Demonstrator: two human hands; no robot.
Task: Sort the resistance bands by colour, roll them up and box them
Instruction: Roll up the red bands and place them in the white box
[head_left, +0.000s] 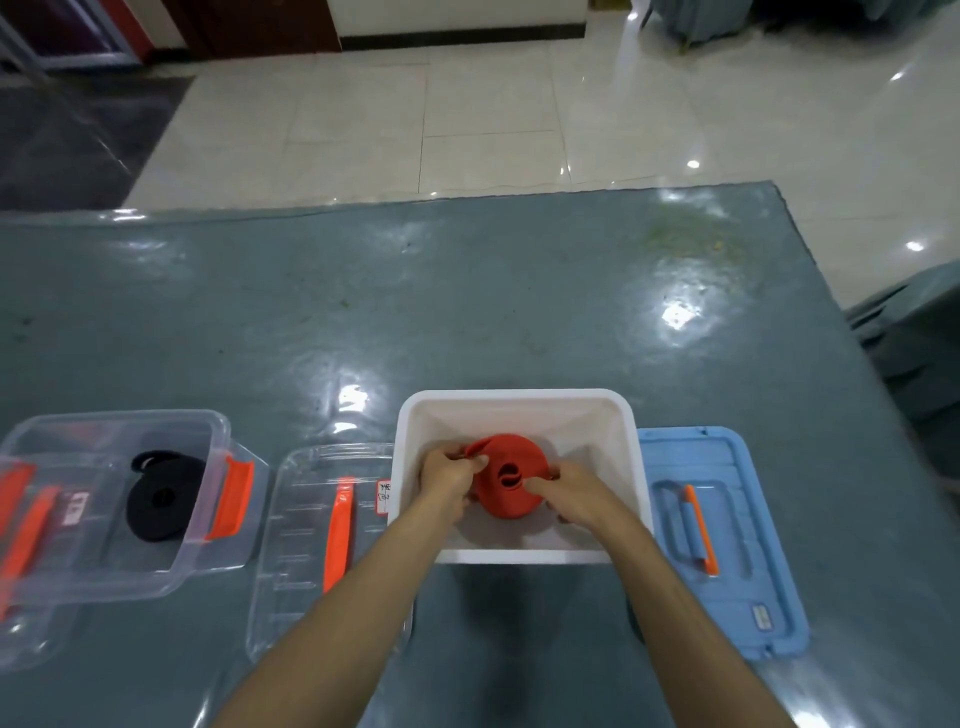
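While both grips clutch the red band roll (506, 480) inside the white box (519, 405), left hand (447, 475) and right hand (569, 493) flank it.

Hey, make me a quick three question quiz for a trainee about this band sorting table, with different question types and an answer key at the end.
1. True or false: the rolled black bands lie in the clear box on the left.
2. Which box is the red band roll over? A) the clear box B) the white box C) none, it lies on the blue lid
3. Fill in: the left hand and right hand both grip the ______ roll.

Key: 1 true. 2 B. 3 red.
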